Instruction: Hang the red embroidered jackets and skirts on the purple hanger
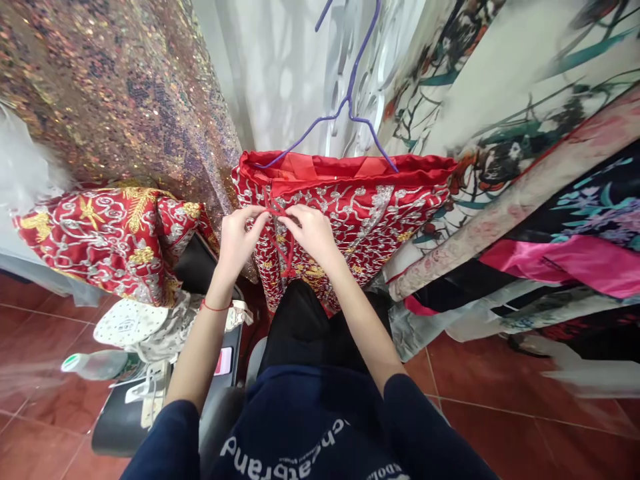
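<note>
A red embroidered skirt [360, 213] with silver and gold patterns hangs in front of me from a purple wire hanger [347, 100]. At the left of its waistband is a thin red cord [270, 208]. My left hand [239, 237] pinches the cord between thumb and fingers. My right hand [311, 230] pinches it just to the right, with the fingertips of both hands close together. The cord's loose ends dangle below, ending in a small red knot [289, 272]. Where the cord crosses between my fingers is partly hidden.
On the left, a red embroidered garment [100, 233] lies by a sequined cloth [115, 87]. Below it a dark bench [117, 420] bears a plastic bottle [100, 365], a power strip [153, 393] and a phone [224, 361]. Floral garments [475, 133] hang to the right.
</note>
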Motion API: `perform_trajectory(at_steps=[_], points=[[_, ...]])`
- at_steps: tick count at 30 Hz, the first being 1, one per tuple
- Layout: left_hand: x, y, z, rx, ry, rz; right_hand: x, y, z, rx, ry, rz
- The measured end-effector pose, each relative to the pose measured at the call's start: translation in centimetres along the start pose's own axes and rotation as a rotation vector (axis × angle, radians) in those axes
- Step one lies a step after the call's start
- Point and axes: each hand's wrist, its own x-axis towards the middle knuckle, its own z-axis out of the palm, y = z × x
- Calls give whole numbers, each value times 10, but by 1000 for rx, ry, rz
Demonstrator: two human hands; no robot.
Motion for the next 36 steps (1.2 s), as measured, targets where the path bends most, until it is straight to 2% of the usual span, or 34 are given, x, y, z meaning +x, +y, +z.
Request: perform_trajectory(at_steps=[2, 7, 9, 11, 14, 18, 21, 24, 26, 27, 29, 31, 32, 34, 36], points=[[15, -5, -10, 11, 65, -8, 11, 5, -11, 15, 64, -5], [54, -7, -45, 136, 201, -29, 32, 13, -47, 185, 449, -15], [59, -8, -50, 181, 215, -13, 31, 12, -55, 223, 485, -10], [57, -10, -45, 129, 200, -8, 26, 10, -55, 254, 465, 4], [48, -14, -32, -187, 88, -40, 19, 7, -48, 365, 402, 31], [35, -6, -21, -597, -193, -83, 17, 8, -38, 622, 331, 118], [29, 4, -20, -670, -359, -75, 16, 8, -37, 660, 304, 184], [24, 7, -18, -561, -398, -38, 14, 7, -37, 503, 244, 187], [23, 5, -18, -318, -305, -7, 12, 7, -37, 370, 183, 151], [23, 3, -18, -151, -198, 10, 12, 7, -36, 319, 159, 130], [27, 0, -19, 158, 89, 49, 11, 7, -36, 262, 111, 95], [33, -1, -20, 276, 337, 98, 12, 6, -37, 234, 27, 42], [37, -1, -20, 253, 404, 123, 13, 5, -38, 233, -33, -4], [42, 3, -19, 106, 437, 169, 16, 2, -42, 278, -145, -128], [44, 9, -18, -39, 348, 208, 19, -1, -45, 386, -183, -228]])
